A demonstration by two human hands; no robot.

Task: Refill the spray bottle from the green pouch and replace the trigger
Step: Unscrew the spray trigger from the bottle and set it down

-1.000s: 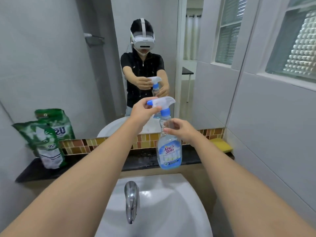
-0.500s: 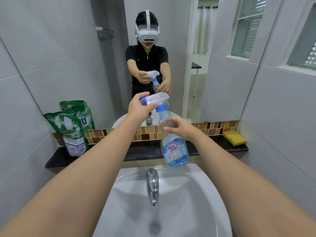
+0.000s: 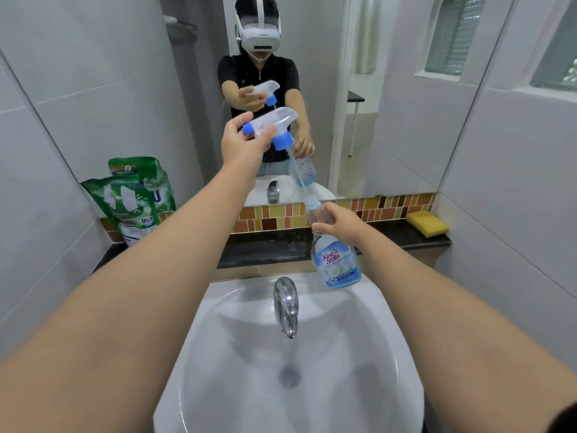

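Observation:
My left hand [image 3: 242, 144] grips the clear spray trigger [image 3: 273, 126] with its blue collar and nozzle, lifted well above the bottle. Its thin dip tube slants down into the open neck. My right hand [image 3: 338, 225] is closed around the neck of the clear spray bottle [image 3: 336, 265], which has a blue label and hangs tilted over the sink's back edge. The green pouch [image 3: 128, 206] stands upright on the dark ledge at the left, against the wall.
A white sink [image 3: 374, 370] with a chrome tap [image 3: 285, 306] lies below my arms. A black ledge [image 3: 265, 248] runs behind it, with a yellow sponge [image 3: 426, 224] at its right end. A mirror above shows the person's reflection. Tiled walls close both sides.
The trigger has come off the bottle's neck and risen up and left in my left hand, drawing the tube out. My right hand has lowered the bottle toward the sink.

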